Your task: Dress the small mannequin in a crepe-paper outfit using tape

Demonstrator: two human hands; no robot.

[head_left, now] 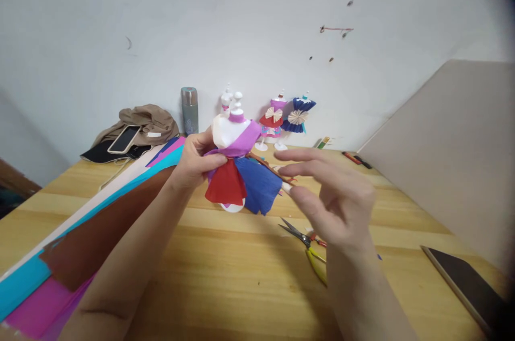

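My left hand grips a small white dress form at its waist, holding it above the table. A purple paper band crosses its chest, and a red paper piece and a blue paper piece hang below as a skirt. Just right of the blue piece is my right hand, its fingers spread apart and curved. A thin brown strip runs from the waist toward those fingers; whether they touch it I cannot tell. Scissors with yellow handles lie beneath, partly hidden by my right hand.
Coloured paper sheets lie along the left. Behind stand a thermos and dressed forms, one pink and red, one blue. A phone rests on brown cloth and a black cap. A dark tablet-like object lies right.
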